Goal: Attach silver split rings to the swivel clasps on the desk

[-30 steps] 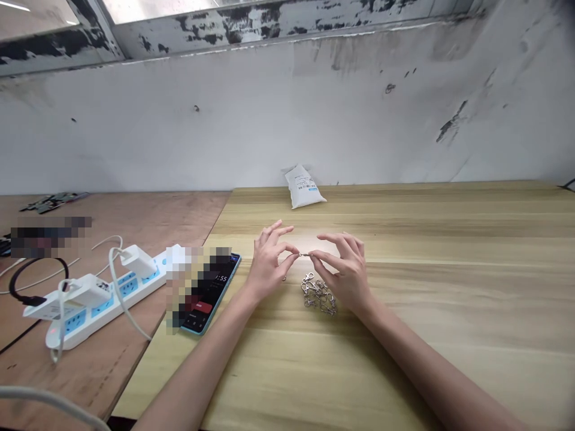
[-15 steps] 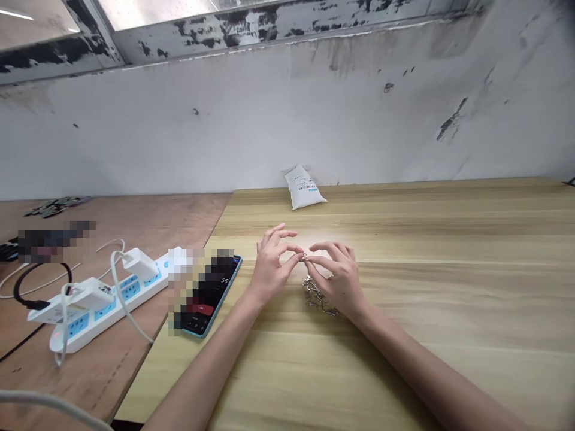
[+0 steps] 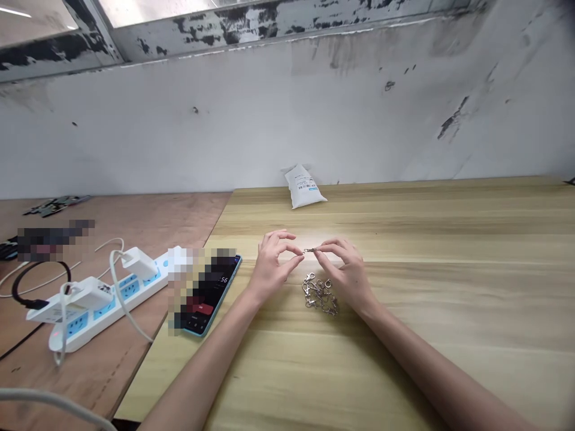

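Several silver lobster-clasp hooks (image 3: 320, 294) lie in a small pile on the wooden table, just below my hands. My right hand (image 3: 348, 272) pinches one metal clasp (image 3: 309, 250) between thumb and index finger and holds it above the pile, its end pointing left. My left hand (image 3: 275, 263) is beside that end, thumb and index fingertip brought together and the other fingers curved. Anything between the left fingertips is too small to make out.
A white labelled packet (image 3: 305, 187) lies at the table's back edge by the wall. Left of my hands is a phone (image 3: 211, 302) with a lit screen. A white power strip (image 3: 121, 302) with plugs and cables is further left on a brown surface.
My right hand has moved slightly right and its fingers have drawn back from the left fingertips, bringing the clasp into clearer view. More of the pile now shows.
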`<state>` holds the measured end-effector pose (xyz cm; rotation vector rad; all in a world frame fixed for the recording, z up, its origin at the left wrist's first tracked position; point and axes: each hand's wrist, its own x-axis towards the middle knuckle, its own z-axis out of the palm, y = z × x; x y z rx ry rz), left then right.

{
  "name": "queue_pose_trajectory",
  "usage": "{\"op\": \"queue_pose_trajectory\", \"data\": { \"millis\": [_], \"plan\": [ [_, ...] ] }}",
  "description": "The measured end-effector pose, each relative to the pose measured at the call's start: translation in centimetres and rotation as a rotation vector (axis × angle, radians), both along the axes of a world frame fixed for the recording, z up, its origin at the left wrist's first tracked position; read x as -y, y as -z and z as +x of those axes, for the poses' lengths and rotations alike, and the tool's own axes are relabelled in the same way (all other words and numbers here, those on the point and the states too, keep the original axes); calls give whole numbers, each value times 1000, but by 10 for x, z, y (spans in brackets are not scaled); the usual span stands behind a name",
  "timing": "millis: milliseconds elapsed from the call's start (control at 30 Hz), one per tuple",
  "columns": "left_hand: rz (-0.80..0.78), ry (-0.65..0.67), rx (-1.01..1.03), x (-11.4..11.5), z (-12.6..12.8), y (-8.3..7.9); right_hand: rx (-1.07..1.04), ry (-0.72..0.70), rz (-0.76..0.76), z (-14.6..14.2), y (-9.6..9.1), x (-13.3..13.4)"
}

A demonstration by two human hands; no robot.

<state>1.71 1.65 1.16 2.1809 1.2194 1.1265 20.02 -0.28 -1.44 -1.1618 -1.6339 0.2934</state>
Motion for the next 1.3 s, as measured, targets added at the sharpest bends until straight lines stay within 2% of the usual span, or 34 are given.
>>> {"op": "queue_pose_trajectory", "data": {
  "millis": [200, 333, 467, 633, 767, 1067, 1300],
  "plan": [
    [-39, 36, 51, 1, 2, 3, -231, -174, -256, -5, 0, 2],
    [-48, 59, 62, 3, 5, 5, -298, -221, -311, -8, -3, 4],
    [-64, 71, 76, 5, 7, 3, -284, -264, -275, -7, -4, 3],
    [-176, 122, 110, 7, 8, -4, -70, -251, -126, -3, 2, -1],
    [-218, 140, 115, 8, 8, -7, 11, -220, -53, 0, 5, -2],
    [-169, 83, 139, 5, 0, -11, 49, -189, -45, 1, -2, 2],
    [-157, 137, 177, 3, -1, -9, 3, -167, -81, -1, -7, 6]
  ]
}}
